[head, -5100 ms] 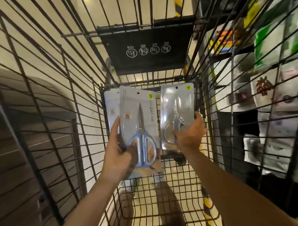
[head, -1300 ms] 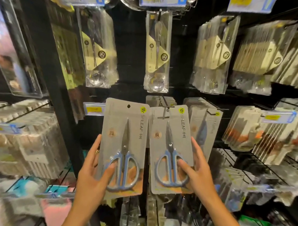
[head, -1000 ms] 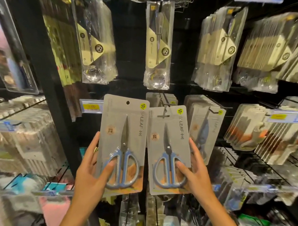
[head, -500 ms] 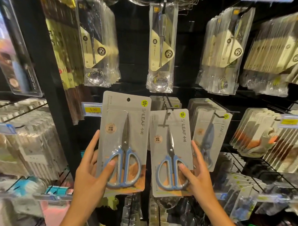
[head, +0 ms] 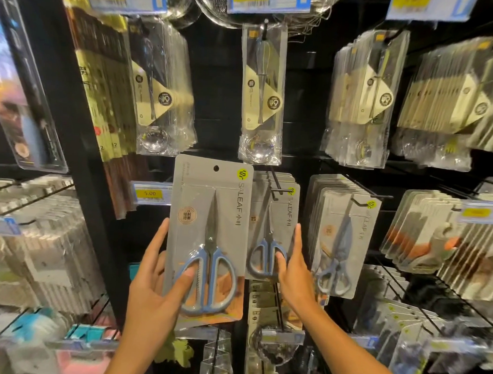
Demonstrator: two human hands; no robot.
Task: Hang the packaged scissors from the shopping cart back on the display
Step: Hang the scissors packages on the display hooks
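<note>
Two scissors packs at display, long axes upright, blades toward 12 o'clock.
Left hand [head: 156,284] grasps free pack [head: 209,236]; right hand [head: 292,271] pinches pack on hook [head: 271,230]. Both read "SALEAF"; price tag [head: 150,193] at 9 o'clock reads "5.00".

Warm overhead light glares off plastic packaging; edges blurred, bowed.
</note>
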